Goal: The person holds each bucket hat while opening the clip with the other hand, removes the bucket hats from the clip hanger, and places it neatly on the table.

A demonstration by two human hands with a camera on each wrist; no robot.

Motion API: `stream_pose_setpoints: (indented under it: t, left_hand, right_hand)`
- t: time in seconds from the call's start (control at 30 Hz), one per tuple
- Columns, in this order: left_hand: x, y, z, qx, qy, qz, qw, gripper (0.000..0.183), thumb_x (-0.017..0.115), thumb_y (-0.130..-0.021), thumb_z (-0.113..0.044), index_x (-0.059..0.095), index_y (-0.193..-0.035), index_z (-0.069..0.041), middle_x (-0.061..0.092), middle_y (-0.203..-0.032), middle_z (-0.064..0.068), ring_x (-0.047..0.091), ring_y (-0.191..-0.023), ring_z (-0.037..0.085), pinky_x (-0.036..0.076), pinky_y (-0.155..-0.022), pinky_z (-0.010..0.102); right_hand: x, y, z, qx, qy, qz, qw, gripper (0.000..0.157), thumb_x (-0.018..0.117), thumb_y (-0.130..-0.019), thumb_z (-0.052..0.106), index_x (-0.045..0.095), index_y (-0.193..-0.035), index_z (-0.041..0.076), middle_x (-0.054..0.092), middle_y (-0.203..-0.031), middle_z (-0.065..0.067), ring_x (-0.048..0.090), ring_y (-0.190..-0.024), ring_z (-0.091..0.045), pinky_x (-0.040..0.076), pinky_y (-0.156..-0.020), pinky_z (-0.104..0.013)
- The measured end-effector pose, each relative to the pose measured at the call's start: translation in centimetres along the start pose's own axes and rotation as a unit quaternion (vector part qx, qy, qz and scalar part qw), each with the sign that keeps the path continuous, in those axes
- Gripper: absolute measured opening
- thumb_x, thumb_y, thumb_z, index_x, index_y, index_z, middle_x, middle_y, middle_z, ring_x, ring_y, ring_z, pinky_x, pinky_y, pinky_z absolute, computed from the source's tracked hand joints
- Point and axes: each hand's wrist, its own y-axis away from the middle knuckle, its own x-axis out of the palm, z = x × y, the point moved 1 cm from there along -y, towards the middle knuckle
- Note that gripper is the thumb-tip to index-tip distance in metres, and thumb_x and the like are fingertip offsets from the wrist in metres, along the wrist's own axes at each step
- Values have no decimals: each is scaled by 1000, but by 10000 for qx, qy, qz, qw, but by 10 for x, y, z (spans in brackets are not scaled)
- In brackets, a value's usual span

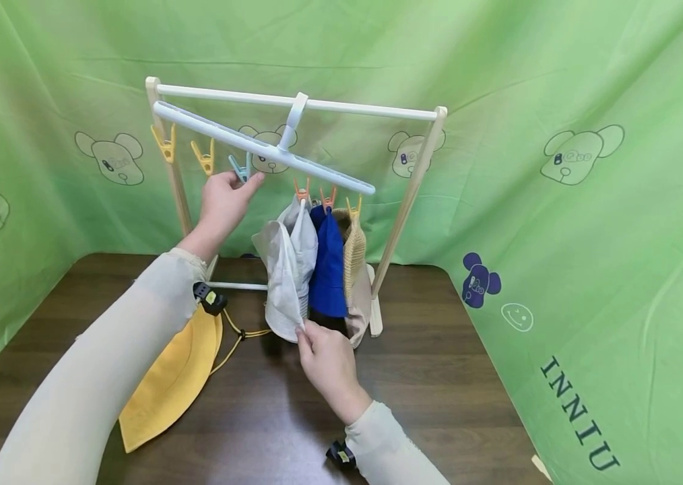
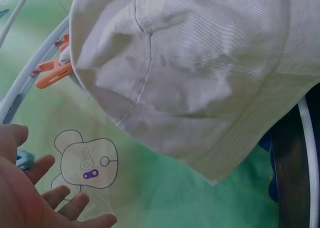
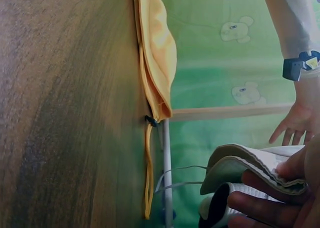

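A white hat (image 1: 283, 276) hangs from an orange clip (image 1: 302, 192) on a light blue hanger (image 1: 220, 133). My right hand (image 1: 331, 364) pinches the lower brim of this hat between thumb and fingers; the right wrist view shows the folded brim (image 3: 250, 165) there. Up at the hanger, my left hand (image 1: 224, 202) is at a light blue clip (image 1: 241, 167), thumb and index finger apart on either side of its lower end. In the left wrist view the other fingers (image 2: 75, 206) are spread. The white hat (image 2: 200, 63) fills much of that view.
Right of the white hat hang a blue hat (image 1: 328, 269) and a tan knitted hat (image 1: 353, 259). Yellow clips (image 1: 164, 143) hang at the hanger's raised left end. A wooden rack (image 1: 411, 195) carries the hanger. A yellow hat (image 1: 174, 377) with a cord lies on the table (image 1: 438, 404).
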Motion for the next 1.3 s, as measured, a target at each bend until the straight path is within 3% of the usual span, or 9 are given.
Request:
stream_pose_setpoints:
  t: [0.23, 0.53, 0.87, 1.1, 1.3]
  left_hand:
    - [-1, 1, 5, 14, 151, -13, 9999, 48, 70, -95, -49, 75, -112, -4, 64, -81, -4, 51, -78, 15, 41, -69, 29]
    - [-8, 6, 7, -4, 19, 248, 9997, 53, 68, -95, -55, 74, -118, -7, 67, -93, 1, 49, -79, 17, 41, -68, 31]
    - [-15, 17, 12, 154, -147, 575, 9981, 55, 66, -98, -50, 69, -130, -5, 69, -126, 14, 64, -108, 24, 51, -89, 38]
    - [-26, 31, 23, 166, -129, 797, 9966, 61, 64, -96, -57, 68, -132, -8, 65, -136, 12, 61, -122, 27, 49, -98, 45]
    - [-36, 49, 38, 290, -231, 970, 9946, 60, 65, -95, -58, 71, -128, -8, 55, -151, 7, 46, -144, 27, 43, -111, 51]
  right_hand:
    - [1, 1, 1, 0, -80, 35, 10000, 40, 72, -92, 16, 42, -65, 20, 31, -54, 12, 38, -49, -9, 27, -43, -24]
    - [0, 1, 2, -25, -82, 71, 9999, 38, 71, -93, 16, 45, -66, 20, 31, -55, 13, 38, -50, -8, 26, -43, -23]
    - [-1, 1, 2, -209, -23, -59, 9998, 38, 72, -91, 17, 44, -65, 20, 32, -54, 11, 38, -48, -9, 28, -42, -25]
    - [-3, -1, 5, -247, 20, -14, 9997, 37, 73, -91, 16, 45, -66, 19, 31, -54, 11, 39, -48, -9, 29, -43, -25]
    - [-3, 0, 5, -225, 26, 20, 9997, 37, 73, -92, 17, 47, -66, 20, 33, -54, 11, 42, -48, -10, 29, -43, -25]
